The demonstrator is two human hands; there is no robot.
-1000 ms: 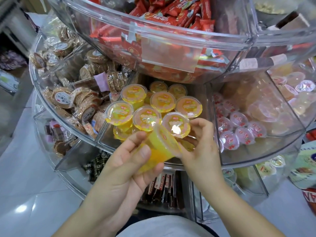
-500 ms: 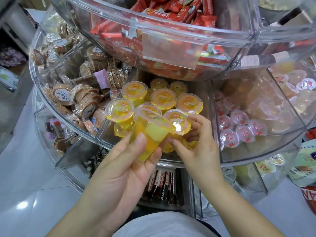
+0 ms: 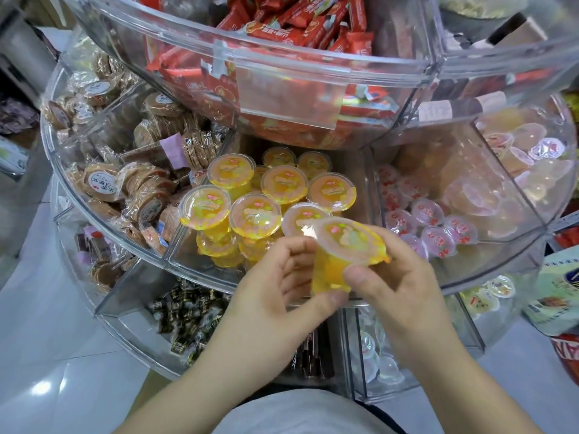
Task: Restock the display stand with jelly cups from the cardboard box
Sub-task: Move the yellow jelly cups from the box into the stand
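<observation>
An orange jelly cup [image 3: 344, 249] is held upright, lid up, between both hands at the front rim of the clear display stand [image 3: 200, 270]. My left hand [image 3: 275, 296] grips its body from the left, thumb under the base. My right hand [image 3: 398, 277] pinches its right side, thumb on the cup wall. Just behind, several orange jelly cups [image 3: 253, 214] stand stacked in the middle compartment. The cardboard box is out of view.
Wrapped round biscuits [image 3: 131, 189] fill the left compartment, small red-lidded jelly cups [image 3: 432, 220] the right one. An upper tier with red snack bars [image 3: 291, 36] overhangs the jelly compartment. Dark wrapped candies [image 3: 185, 317] lie in the lower tier. White floor is at lower left.
The jelly cup, tilted on its side in my left hand before, has turned lid-up and shifted right; my right hand has come onto it.
</observation>
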